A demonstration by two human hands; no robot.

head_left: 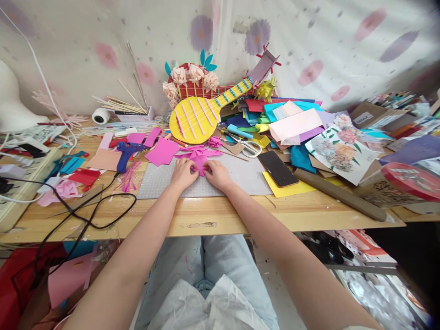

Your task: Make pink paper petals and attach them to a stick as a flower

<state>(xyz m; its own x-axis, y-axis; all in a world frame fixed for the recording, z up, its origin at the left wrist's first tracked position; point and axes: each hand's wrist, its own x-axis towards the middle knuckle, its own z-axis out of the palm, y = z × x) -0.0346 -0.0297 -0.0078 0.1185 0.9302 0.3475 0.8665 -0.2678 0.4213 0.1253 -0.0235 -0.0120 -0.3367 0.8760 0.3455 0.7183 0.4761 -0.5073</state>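
Both hands at centre, left [185, 174] and right [218, 174], fingertips nearly meeting, each pinching the near end of a pink paper piece [199, 161]. Grip looks light, thumbs inward; finger undersides hidden, so can't tell how hard they press. Piece sits between the hands: about 2 o'clock from the left, 10 from the right, its far part running out toward 12. Two-sided pinch probably there to steady thin stock and control both edges at once. Under it, a grey cutting mat [252, 176], likely a flat base sparing the wooden counter [223, 213]. Clock centred on the hands from here: pink cutout [162, 150] at 10, partly on the mat; blue glue gun [127, 152] farther out between 9 and 10, near the left hand, presumably for easy reach. Crumpled pink flower [215, 141] at 1, scissors [252, 147] at 2, just off the working spot, likely parked handy. Phone [278, 168] at 3, partly over yellow paper [271, 187]. Yellow paper instrument [195, 117] at 12, leaning at the back, probably to free up the mat. Coloured paper pile [295, 123] at 2, well out.
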